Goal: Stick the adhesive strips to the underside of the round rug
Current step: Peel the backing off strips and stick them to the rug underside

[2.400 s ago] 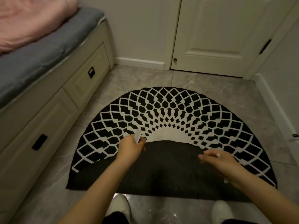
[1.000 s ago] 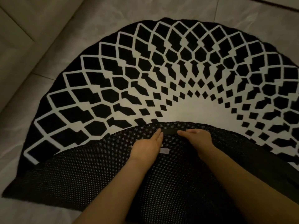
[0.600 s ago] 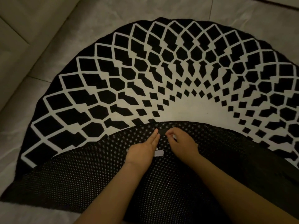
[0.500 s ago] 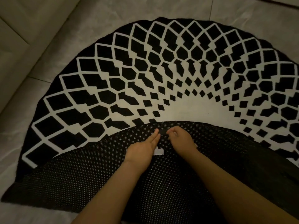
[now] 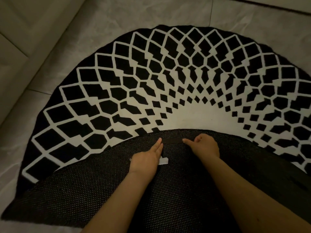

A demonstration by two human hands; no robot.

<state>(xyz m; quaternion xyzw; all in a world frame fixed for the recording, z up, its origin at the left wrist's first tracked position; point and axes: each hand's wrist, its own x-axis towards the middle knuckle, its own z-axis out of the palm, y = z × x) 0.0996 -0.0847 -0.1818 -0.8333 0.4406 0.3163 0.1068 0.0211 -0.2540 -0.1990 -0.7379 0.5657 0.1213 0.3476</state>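
The round rug (image 5: 127,91), black with a white diamond pattern, lies folded over so its dark dotted underside (image 5: 94,190) faces up near me. A dark adhesive strip (image 5: 172,140) lies flat on the underside just below the fold edge. My left hand (image 5: 148,158) has straight fingers whose tips press the strip's left end. My right hand (image 5: 203,147) touches the strip's right end with its extended forefinger, the other fingers loosely curled. A white backing paper (image 5: 163,161) sticks out from under my left palm.
Grey tiled floor (image 5: 117,17) surrounds the rug. A pale cabinet front (image 5: 25,36) runs along the left side. My forearms reach in from the bottom edge.
The view went from standing to close over the rug. In the last half second my right hand slid right along the strip, so more of it shows. My left hand stayed put.
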